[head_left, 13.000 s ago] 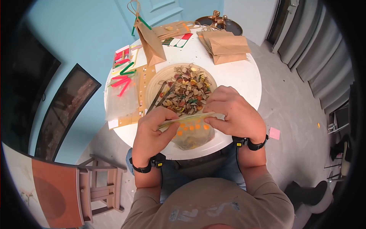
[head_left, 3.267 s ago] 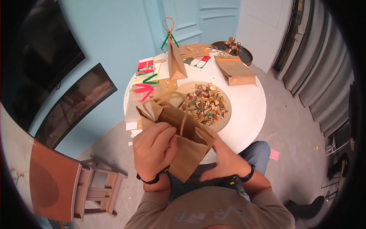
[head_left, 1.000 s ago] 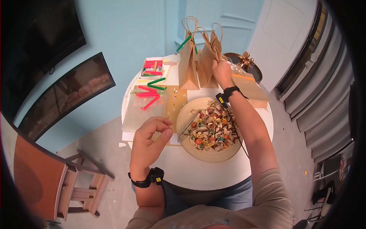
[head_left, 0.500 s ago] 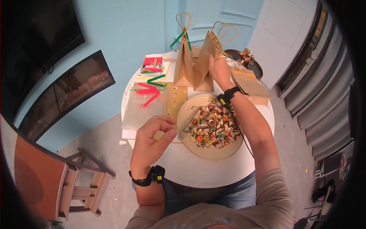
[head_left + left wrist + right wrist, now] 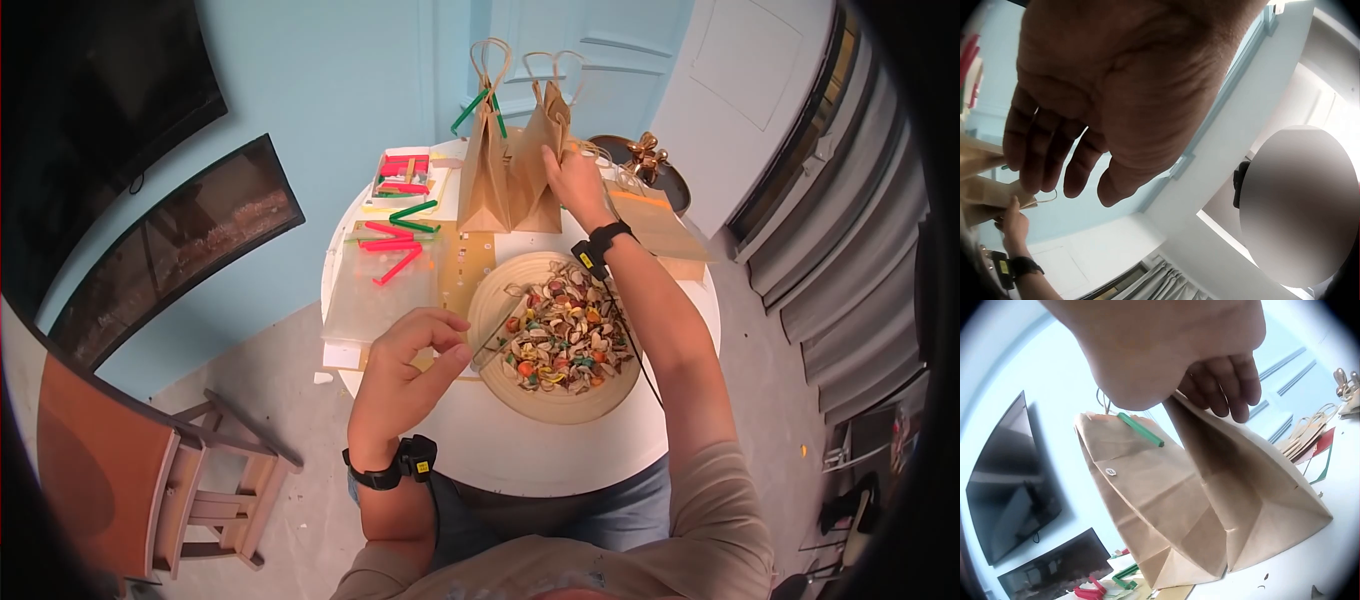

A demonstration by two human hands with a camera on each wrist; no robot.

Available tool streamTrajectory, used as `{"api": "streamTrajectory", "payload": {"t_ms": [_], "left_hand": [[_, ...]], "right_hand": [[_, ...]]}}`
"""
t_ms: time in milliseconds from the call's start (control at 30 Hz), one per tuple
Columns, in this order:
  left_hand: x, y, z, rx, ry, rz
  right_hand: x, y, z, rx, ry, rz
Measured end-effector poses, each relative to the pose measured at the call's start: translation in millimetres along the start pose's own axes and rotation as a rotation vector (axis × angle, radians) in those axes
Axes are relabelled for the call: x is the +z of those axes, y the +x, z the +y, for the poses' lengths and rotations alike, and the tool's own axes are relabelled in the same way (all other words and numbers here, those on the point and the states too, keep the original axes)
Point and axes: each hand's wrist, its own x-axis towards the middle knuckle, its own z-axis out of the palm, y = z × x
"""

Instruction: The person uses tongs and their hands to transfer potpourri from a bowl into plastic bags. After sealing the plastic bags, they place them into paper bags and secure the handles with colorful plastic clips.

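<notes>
My right hand (image 5: pixel 580 185) grips the near side of an upright brown paper bag (image 5: pixel 535 190), thumb on the face and fingers behind. In the right wrist view the curled fingers (image 5: pixel 1244 381) lie over the top of this bag (image 5: pixel 1260 506), which stands on the table; the thumb is hidden. Close beside it on the left stands a second paper bag (image 5: pixel 485 190), its top closed with a green sealing clip (image 5: pixel 470 112). My left hand (image 5: pixel 410 370) hovers with loosely bent fingers left of the round wooden tray (image 5: pixel 487 285), holding nothing. Dried flower petals (image 5: pixel 570 345) fill the tray.
Clear plastic pouches (image 5: pixel 375 310) lie at left under red clips (image 5: pixel 400 262) and green clips (image 5: pixel 413 212). Behind is a box of clips (image 5: pixel 403 165). Paper bags (image 5: pixel 655 235) lie flat at right, near a dark tray (image 5: pixel 682 190) with a shiny figurine (image 5: pixel 648 155).
The sealed pouch and the opened bag are no longer before me; the bag now stands at the back beside the clipped one. Lately my right hand has tilted it slightly; the left stays still.
</notes>
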Motion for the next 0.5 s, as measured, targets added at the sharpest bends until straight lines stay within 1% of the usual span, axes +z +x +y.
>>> {"api": "streamTrajectory", "payload": {"t_ms": [67,167,200,267,300,333,433,500], "left_hand": [[-0.6,-0.7,1.1,-0.006,0.014,-0.004],[-5.9,-2.7,1.4,0.013,0.057,0.012],[-8.1,-3.3,-1.9,0.03,0.074,0.025],[-13.4,-4.7,-4.1,0.043,0.098,0.067],[-15.9,-5.7,-4.3,0.036,0.104,0.092],[-17.9,-6.4,-4.6,0.03,0.109,0.116],[-23.3,-7.4,-6.1,-0.065,0.05,0.217],[-30.5,-10.6,-14.0,-0.077,0.009,0.263]], "right_hand": [[-5.9,-4.9,0.2,0.014,0.0,-0.069],[-33.6,-16.9,-19.6,0.159,-0.152,-0.216],[-38.9,-22.4,-18.5,0.079,-0.212,-0.218],[-44.5,-35.5,-18.9,-0.093,-0.258,-0.335],[-53.8,-43.7,-28.2,-0.175,-0.282,-0.394],[-62.6,-47.0,-41.3,-0.206,-0.399,-0.595],[-28.8,-61.1,-74.4,-0.426,-0.272,-0.719],[16.3,-68.0,-91.4,-0.641,-0.091,-0.781]]}}
